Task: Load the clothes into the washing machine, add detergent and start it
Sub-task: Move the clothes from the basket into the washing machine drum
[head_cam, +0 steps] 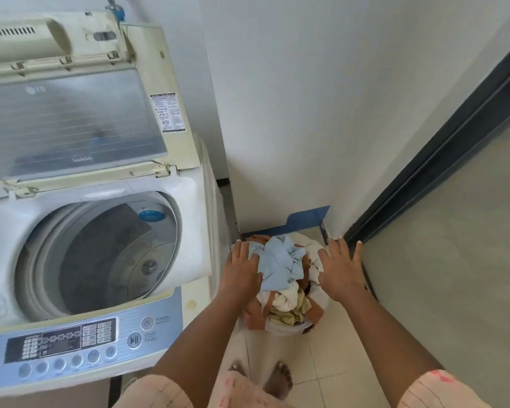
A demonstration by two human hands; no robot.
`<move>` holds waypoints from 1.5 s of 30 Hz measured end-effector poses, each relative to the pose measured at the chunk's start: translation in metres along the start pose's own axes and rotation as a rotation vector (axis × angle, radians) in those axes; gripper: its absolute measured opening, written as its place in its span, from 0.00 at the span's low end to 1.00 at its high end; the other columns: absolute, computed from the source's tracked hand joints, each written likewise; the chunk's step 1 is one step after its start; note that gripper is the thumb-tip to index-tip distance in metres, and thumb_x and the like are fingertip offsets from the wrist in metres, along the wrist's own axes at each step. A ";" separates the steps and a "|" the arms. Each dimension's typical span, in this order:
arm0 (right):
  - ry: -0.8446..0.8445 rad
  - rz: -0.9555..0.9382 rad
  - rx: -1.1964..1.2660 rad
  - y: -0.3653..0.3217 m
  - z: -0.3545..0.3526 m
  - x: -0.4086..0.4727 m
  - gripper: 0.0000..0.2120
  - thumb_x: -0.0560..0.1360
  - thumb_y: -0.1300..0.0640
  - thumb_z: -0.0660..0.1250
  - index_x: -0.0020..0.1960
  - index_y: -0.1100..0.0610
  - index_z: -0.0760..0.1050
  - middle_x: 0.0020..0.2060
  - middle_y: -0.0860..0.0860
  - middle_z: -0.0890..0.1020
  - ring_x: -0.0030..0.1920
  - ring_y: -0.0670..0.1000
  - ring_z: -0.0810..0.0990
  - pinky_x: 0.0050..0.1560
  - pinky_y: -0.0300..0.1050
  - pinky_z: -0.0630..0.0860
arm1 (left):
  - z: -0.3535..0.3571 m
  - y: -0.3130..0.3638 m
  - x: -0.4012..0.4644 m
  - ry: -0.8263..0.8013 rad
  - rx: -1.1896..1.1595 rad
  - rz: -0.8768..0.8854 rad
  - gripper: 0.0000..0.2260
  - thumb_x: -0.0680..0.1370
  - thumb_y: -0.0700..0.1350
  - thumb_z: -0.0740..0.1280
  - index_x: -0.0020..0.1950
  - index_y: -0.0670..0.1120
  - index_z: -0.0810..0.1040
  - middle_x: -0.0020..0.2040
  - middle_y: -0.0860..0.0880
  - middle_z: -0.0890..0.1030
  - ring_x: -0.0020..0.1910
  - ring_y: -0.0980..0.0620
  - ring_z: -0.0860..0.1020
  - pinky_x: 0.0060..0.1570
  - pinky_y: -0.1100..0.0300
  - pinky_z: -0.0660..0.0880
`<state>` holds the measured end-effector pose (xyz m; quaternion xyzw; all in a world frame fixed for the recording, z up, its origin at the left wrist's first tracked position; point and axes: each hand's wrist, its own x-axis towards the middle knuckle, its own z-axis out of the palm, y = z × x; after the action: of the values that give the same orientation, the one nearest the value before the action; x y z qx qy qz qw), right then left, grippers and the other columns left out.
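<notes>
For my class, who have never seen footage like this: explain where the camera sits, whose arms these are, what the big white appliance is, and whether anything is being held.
There is one picture, taken by a wide-angle camera worn on a person's head, looking down, so the arms are the wearer's own. On the left stands a top-loading washing machine with its lid raised; no clothes can be seen in the drum. On the tiled floor beside it sits a laundry basket heaped with clothes, a light blue piece on top. The left hand rests on the pile, thumb tucked into the blue cloth. The right hand, fingers spread, is at the pile's other side. Nothing is lifted yet.
</notes>
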<state>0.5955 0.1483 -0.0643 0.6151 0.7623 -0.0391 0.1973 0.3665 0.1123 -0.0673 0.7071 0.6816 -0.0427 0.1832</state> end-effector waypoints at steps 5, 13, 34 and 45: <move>-0.072 -0.066 0.076 -0.016 0.021 0.022 0.29 0.77 0.50 0.62 0.76 0.48 0.58 0.76 0.53 0.59 0.78 0.58 0.52 0.73 0.70 0.39 | 0.015 0.016 0.027 -0.187 0.063 -0.046 0.26 0.81 0.56 0.58 0.77 0.47 0.60 0.80 0.40 0.45 0.78 0.39 0.44 0.76 0.44 0.47; -0.240 -0.151 0.139 -0.049 0.101 0.085 0.24 0.76 0.49 0.62 0.71 0.50 0.65 0.74 0.54 0.62 0.75 0.58 0.57 0.73 0.66 0.49 | 0.101 0.026 0.081 -0.350 -0.026 -0.040 0.26 0.81 0.56 0.60 0.76 0.47 0.61 0.80 0.41 0.45 0.78 0.40 0.44 0.74 0.42 0.47; -0.385 -0.276 0.292 -0.115 0.229 0.143 0.27 0.75 0.49 0.67 0.72 0.51 0.67 0.71 0.48 0.68 0.72 0.53 0.65 0.72 0.65 0.55 | 0.241 -0.010 0.106 -0.351 -0.314 -0.207 0.33 0.79 0.48 0.65 0.79 0.52 0.53 0.80 0.41 0.46 0.78 0.41 0.51 0.74 0.46 0.57; 0.078 -0.169 0.768 -0.072 0.058 0.085 0.15 0.77 0.63 0.63 0.64 0.60 0.77 0.56 0.54 0.80 0.52 0.56 0.80 0.47 0.42 0.70 | 0.069 0.037 0.083 -0.056 -0.507 -0.059 0.32 0.74 0.37 0.68 0.76 0.47 0.60 0.72 0.43 0.66 0.69 0.43 0.69 0.67 0.50 0.70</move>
<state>0.5273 0.1919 -0.1608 0.5804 0.7471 -0.3140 -0.0800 0.4217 0.1688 -0.1498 0.6169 0.6857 0.1048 0.3720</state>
